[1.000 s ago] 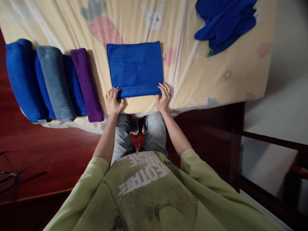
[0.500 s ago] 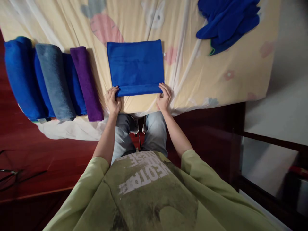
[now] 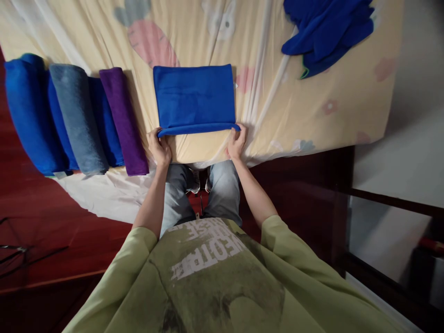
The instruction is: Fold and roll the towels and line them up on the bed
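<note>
A folded blue towel (image 3: 196, 97) lies flat in front of me, its near edge turned up into a narrow roll. My left hand (image 3: 160, 145) pinches the left end of that roll, fingers closed on the cloth. At the right end, my right hand (image 3: 237, 141) is closed on the same roll. To the left, rolled towels lie side by side: a purple one (image 3: 125, 122), a grey-blue one (image 3: 79, 118) and several blue ones (image 3: 29, 115).
A crumpled heap of blue cloth (image 3: 329, 34) sits at the far right of the bed. The bed has a cream patterned sheet (image 3: 322, 125), which hangs over the near edge. A dark red floor (image 3: 93, 245) shows below, with a thin black stand (image 3: 24, 252) at left.
Both hands have turned the towel's near edge further over, so the flat part is shorter and the edge forms a tighter roll. The far edge has come slightly nearer.
</note>
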The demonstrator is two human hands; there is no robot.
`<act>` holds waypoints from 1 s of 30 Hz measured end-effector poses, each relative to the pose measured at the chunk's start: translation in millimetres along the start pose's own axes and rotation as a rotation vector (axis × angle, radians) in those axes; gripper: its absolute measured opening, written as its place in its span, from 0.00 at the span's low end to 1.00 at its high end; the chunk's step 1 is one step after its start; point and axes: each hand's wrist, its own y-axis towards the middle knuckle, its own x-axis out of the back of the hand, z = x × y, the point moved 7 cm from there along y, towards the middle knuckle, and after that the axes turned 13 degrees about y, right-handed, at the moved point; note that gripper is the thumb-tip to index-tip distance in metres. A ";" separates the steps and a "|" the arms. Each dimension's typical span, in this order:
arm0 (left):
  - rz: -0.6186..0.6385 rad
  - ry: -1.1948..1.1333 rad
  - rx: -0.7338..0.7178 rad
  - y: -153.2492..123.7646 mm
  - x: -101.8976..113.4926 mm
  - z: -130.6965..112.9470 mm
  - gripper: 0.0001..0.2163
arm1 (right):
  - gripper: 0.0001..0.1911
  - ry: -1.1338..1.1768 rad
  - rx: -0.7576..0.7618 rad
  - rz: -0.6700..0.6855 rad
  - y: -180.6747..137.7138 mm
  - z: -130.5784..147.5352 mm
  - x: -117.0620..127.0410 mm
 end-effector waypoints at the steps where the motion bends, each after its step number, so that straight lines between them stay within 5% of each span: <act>1: -0.020 -0.005 0.025 -0.8 -0.2 3.4 0.16 | 0.21 0.022 -0.026 -0.009 -0.9 -3.9 -0.3; 11: -0.082 0.074 0.054 -4.3 1.9 4.5 0.19 | 0.27 0.099 -0.127 -0.040 2.5 -8.4 -3.1; 16: -0.113 0.096 0.036 -2.5 4.7 2.4 0.19 | 0.26 0.008 -0.039 -0.042 4.1 -0.9 -2.8; 25: -0.023 -0.014 0.121 0.1 -4.1 9.3 0.24 | 0.26 0.019 -0.079 0.012 4.4 -6.3 -3.9; 30: -0.076 0.017 0.120 -0.8 -1.7 10.0 0.20 | 0.25 0.033 -0.103 -0.007 5.3 -2.8 -5.7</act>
